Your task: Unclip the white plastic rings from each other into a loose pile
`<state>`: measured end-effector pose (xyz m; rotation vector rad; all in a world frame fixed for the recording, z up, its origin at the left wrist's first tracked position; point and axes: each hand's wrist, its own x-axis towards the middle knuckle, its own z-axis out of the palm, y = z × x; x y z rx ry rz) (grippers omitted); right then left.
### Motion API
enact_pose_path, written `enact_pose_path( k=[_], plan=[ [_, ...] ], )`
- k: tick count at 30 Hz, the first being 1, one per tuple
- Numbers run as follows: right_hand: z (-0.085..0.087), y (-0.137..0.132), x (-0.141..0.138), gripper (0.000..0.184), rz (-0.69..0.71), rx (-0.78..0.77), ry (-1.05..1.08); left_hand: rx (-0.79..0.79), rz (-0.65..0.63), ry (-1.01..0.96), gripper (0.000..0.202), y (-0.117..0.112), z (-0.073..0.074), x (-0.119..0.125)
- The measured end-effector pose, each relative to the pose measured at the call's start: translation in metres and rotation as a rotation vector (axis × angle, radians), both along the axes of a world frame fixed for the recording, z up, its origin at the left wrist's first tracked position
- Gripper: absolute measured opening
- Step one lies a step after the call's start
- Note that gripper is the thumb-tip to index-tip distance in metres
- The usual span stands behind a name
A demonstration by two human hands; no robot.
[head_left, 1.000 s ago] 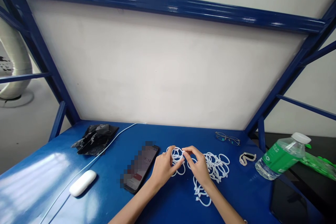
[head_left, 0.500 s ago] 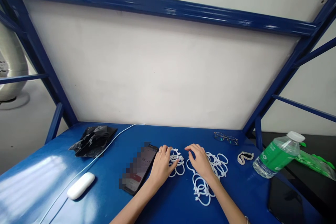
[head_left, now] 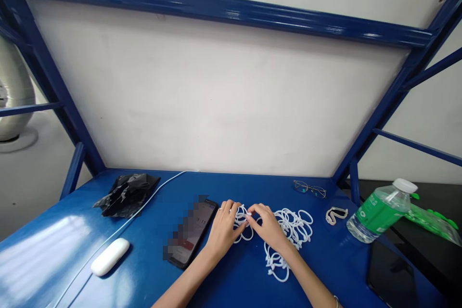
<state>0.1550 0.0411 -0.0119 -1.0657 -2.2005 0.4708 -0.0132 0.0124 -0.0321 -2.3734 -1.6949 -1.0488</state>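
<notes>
On the blue painted tabletop (head_left: pixel 151 274), a crumpled black plastic bag (head_left: pixel 126 196) is positioned at the far left, with a thin white cable (head_left: pixel 124 225) routed past its right edge. A smooth white elongated case (head_left: pixel 110 256) is placed nearer, just right of the cable. A dark rectangular smartphone (head_left: pixel 197 231), partly pixelated, is laid face up beside the left hand (head_left: pixel 224 225). This hand is spread low over a small cluster of white cord loops (head_left: pixel 247 234), its fingers curved; whether a loop is gripped cannot be told. At the cluster, a small white part is pinched between the narrowed thumb and forefinger of the right hand (head_left: pixel 267 227). A larger tangled pile of white cord loops (head_left: pixel 295 231) is located beside and partly beneath the right forearm. Farther right, thin-framed eyeglasses (head_left: pixel 309 189), a pale looped strap (head_left: pixel 336 215) and a tilted clear bottle with green label and white cap (head_left: pixel 378 212) are arranged. A flat black device (head_left: pixel 391 274) is set below the bottle, and green items in clear wrapping (head_left: pixel 433 224) are seen at the right edge.
</notes>
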Motion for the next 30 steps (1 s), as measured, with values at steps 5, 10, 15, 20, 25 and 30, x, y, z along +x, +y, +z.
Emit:
enact_pose_path(
  k=[5, 10, 15, 20, 25, 30],
  plan=[
    [-0.002, 0.0, -0.001, 0.008, -0.011, 0.022, -0.004, -0.053, -0.008, 0.024, 0.01, 0.0, 0.002, 0.0],
    [-0.001, -0.001, -0.001, 0.008, -0.002, 0.094, -0.063, -0.111, -0.037, 0.003, 0.014, 0.001, 0.006, -0.002],
    [0.002, 0.001, 0.003, 0.009, -0.02, 0.119, -0.166, -0.111, -0.1, -0.008, 0.01, 0.002, 0.007, -0.004],
    [0.007, 0.005, 0.014, 0.015, -0.06, 0.078, -0.27, -0.082, -0.096, 0.049, 0.014, 0.002, 0.006, -0.004],
    [0.004, 0.005, 0.021, 0.027, -0.076, 0.037, -0.376, -0.119, -0.116, 0.099, 0.015, 0.001, 0.004, -0.003],
    [-0.003, 0.006, 0.021, 0.028, -0.086, 0.069, -0.466, -0.142, -0.141, 0.057, 0.009, -0.002, 0.002, 0.0]
  ],
)
